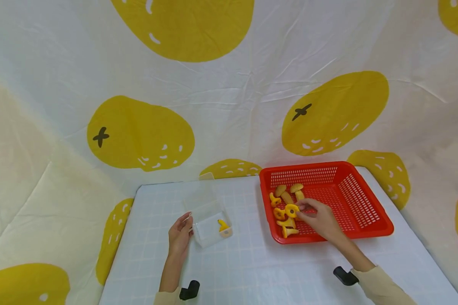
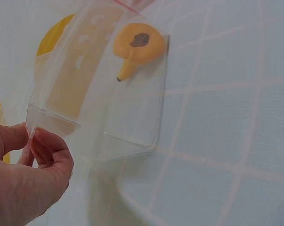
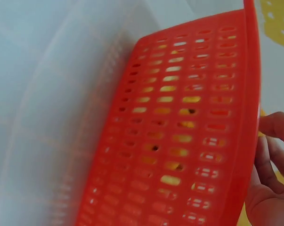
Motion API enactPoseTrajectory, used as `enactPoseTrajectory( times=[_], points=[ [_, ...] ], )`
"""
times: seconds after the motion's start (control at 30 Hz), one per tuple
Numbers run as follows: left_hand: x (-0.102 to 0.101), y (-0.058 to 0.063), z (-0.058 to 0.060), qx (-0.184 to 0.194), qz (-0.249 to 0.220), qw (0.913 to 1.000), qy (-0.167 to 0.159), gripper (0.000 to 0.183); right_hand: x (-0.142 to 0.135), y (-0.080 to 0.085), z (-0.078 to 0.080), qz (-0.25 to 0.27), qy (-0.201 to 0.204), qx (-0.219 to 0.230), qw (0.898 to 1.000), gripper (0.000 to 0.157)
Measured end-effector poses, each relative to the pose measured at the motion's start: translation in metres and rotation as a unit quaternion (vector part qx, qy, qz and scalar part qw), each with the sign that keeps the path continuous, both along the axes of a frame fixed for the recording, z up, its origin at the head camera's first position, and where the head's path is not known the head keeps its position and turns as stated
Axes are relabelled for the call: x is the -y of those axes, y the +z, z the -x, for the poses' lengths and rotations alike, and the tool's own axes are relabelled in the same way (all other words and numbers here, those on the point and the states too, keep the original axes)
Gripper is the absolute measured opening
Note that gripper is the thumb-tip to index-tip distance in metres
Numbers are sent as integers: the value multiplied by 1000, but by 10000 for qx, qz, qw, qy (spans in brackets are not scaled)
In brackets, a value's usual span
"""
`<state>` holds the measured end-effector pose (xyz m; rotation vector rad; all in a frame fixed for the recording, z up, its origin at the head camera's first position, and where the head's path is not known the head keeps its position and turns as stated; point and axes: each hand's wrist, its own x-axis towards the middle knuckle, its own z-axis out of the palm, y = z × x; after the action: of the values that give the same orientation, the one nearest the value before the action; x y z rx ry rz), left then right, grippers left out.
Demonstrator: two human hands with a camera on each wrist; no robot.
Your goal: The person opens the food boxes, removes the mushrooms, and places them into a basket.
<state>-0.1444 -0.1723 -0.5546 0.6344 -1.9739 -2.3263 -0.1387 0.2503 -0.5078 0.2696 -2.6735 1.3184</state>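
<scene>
My left hand [image 1: 180, 238] pinches the left edge of a clear plastic clamshell box [image 1: 207, 238] with its lid raised. In the left wrist view, thumb and fingers of this hand [image 2: 33, 174] grip the thin plastic. One yellow toy mushroom [image 2: 137, 42] lies inside the box at its far right corner. Over the left part of a red basket [image 1: 383, 226], my right hand [image 1: 322, 218] pinches a yellow toy mushroom [image 1: 290, 210] by its cap. The right wrist view shows the hand [image 3: 273, 165] partly behind the slotted basket wall [image 3: 179, 136], which hides the held mushroom.
Several yellow mushrooms and two brown-capped mushrooms [image 1: 297, 188] lie in the basket's left part. The table [image 1: 240, 271] has a pale checked cloth. Behind it hangs a white curtain [image 1: 229, 93] with yellow fruit prints. Black wrist mounts [image 1: 345, 276] sit by both sleeves.
</scene>
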Motion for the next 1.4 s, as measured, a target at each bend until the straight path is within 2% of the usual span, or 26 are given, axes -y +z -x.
enactPoseTrajectory(
  times=[0.4,0.77,0.93,1.03,1.27,1.4],
  points=[
    [0,0,1,-4,44,10000,37,43,-23,-9,-9,-692,175,372,9968,24],
    [-1,0,0,32,23,10000,52,42,-20,-7,-2,-1082,380,1573,9809,18],
    [-1,-1,0,-7,24,10000,63,43,-21,-4,0,-1077,519,1861,9752,19],
    [-3,3,-1,8,-33,10000,37,44,-22,-2,1,-1071,492,1841,9758,21],
    [-3,1,-1,7,-1,10000,78,44,-11,9,9,-1017,349,1342,9851,21],
    [-2,2,-2,1,34,10000,72,44,-2,13,16,-952,364,1221,9873,18]
  ],
)
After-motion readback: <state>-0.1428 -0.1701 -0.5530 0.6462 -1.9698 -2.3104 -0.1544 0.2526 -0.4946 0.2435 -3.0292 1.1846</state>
